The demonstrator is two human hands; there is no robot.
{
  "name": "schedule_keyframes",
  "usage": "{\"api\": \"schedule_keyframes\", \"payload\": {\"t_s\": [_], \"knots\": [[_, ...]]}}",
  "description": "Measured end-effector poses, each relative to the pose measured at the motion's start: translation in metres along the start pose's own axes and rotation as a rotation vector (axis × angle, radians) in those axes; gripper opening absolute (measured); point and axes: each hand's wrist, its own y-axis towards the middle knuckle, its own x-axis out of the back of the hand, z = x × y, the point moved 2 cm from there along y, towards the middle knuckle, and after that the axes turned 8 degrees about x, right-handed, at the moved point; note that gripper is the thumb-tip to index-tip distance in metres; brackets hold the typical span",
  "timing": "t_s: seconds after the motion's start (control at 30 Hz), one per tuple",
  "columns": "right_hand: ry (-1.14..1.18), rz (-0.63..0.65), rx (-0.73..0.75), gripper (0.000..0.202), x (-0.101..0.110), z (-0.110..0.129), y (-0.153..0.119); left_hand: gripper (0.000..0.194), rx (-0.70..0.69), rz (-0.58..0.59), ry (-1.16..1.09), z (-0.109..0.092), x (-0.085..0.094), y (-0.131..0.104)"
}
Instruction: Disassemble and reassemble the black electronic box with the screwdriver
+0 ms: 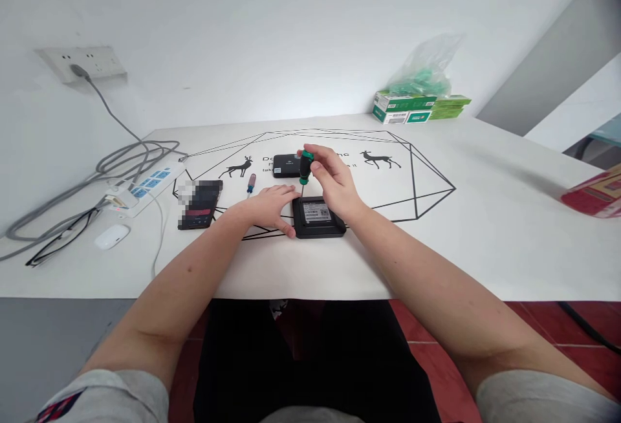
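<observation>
My right hand (334,180) is closed round a screwdriver (305,165) with a green and black handle. The screwdriver stands nearly upright, and its tip meets the upper left corner of a black rectangular device (320,231). This device lies flat with a printed label facing up. Against its left side rests my left hand (272,207), open, with fingers stretched out and thumb near the lower left corner. Behind the device lies a second black box (285,165) with a small white label, partly hidden by my right hand. Another screwdriver (251,184), with a reddish and blue handle, lies beyond my left hand.
Left of my arm are a phone (202,204), a white earbud case (112,237), glasses (63,242) and a power strip (150,182) with coiled cable. Green boxes (405,105) under a plastic bag (427,67) stand back right. A red package (594,195) sits at the right edge.
</observation>
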Motion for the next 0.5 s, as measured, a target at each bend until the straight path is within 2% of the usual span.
{"api": "schedule_keyframes", "payload": {"t_s": [0.23, 0.37, 0.5], "knots": [[-0.173, 0.018, 0.093, 0.043, 0.006, 0.003, 0.004, 0.128, 0.027, 0.006, 0.01, -0.002, 0.001, -0.001], [-0.134, 0.0, 0.039, 0.041, 0.006, -0.003, 0.003, 0.128, 0.042, 0.019, 0.017, -0.003, 0.001, -0.001], [0.004, -0.007, -0.035, 0.041, 0.003, -0.008, 0.003, 0.128, 0.045, 0.024, 0.017, -0.002, 0.001, -0.001]]}}
